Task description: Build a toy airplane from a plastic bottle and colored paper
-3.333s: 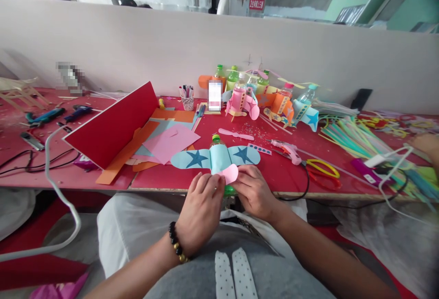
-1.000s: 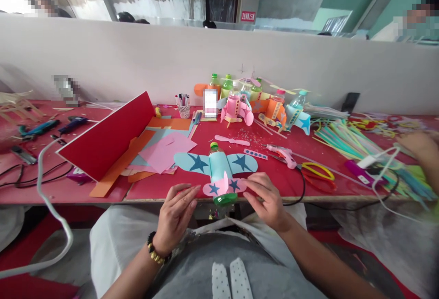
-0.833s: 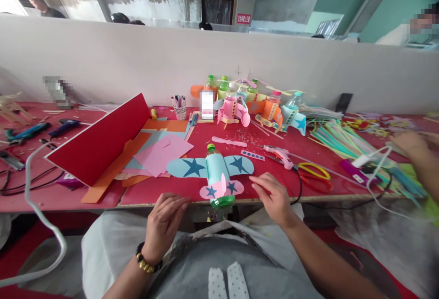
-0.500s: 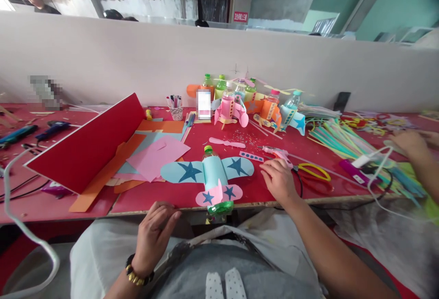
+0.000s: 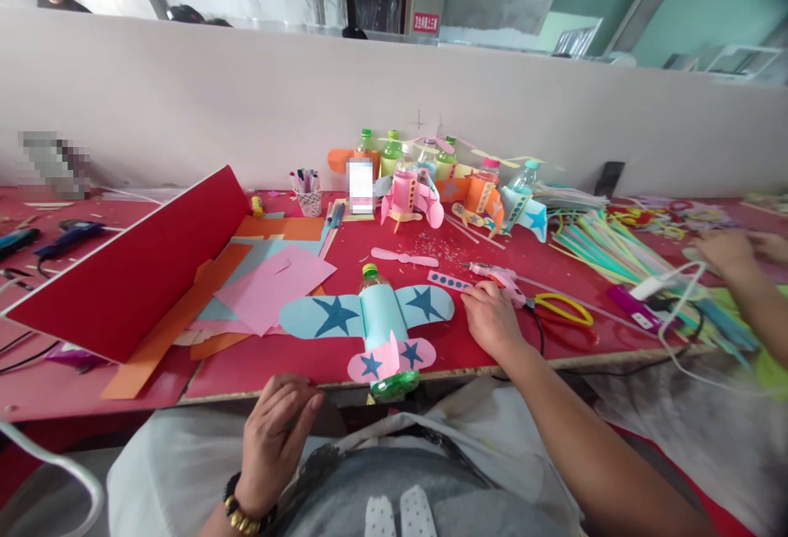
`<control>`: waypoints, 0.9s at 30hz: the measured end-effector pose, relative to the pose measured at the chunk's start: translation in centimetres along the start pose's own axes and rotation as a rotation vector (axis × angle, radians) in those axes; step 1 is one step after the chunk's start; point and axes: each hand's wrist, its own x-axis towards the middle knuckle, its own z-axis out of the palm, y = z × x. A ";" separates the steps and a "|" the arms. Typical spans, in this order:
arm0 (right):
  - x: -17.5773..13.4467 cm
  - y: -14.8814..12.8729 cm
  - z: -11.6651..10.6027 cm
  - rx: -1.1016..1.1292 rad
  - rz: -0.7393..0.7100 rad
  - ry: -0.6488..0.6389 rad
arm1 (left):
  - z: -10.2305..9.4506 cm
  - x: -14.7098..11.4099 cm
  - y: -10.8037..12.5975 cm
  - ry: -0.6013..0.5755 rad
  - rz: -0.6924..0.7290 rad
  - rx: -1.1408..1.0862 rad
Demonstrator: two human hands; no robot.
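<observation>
A toy plane made from a bottle [image 5: 382,317] lies at the table's front edge, wrapped in light blue paper. Its blue wings and pink tail carry dark blue stars; the cap is green. My right hand [image 5: 494,325] rests on the table right of it, fingers stretched out, fingertips at the right end of a pink paper strip with blue dots [image 5: 448,281]. Whether they grip the strip is hard to see. Just behind that hand lies a pink glue gun [image 5: 501,278]. My left hand [image 5: 280,426] hovers before the table edge, fingers loosely bent and apart, holding nothing.
Pink propeller [image 5: 405,258] lies behind the plane. Finished bottle models [image 5: 411,196] stand at the back. Coloured paper sheets [image 5: 274,286] and a red board [image 5: 129,274] are left. Yellow-handled scissors [image 5: 563,307] and pipe cleaners [image 5: 591,245] are right, near another person's hand [image 5: 726,254].
My right hand has moved slightly left, its fingertips reaching the dotted strip. My left hand stays almost in place. The view has shifted a little.
</observation>
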 end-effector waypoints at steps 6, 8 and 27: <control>0.3 0.0 0.3 0.029 0.023 0.000 | 0.3 -0.1 -0.1 0.028 0.009 0.016; 0.4 0.1 0.4 0.061 0.034 0.015 | 0.4 0.0 -0.2 0.028 0.012 0.020; -5.4 1.1 -4.4 0.851 0.556 -0.240 | 3.1 6.2 11.6 -0.894 0.356 -0.426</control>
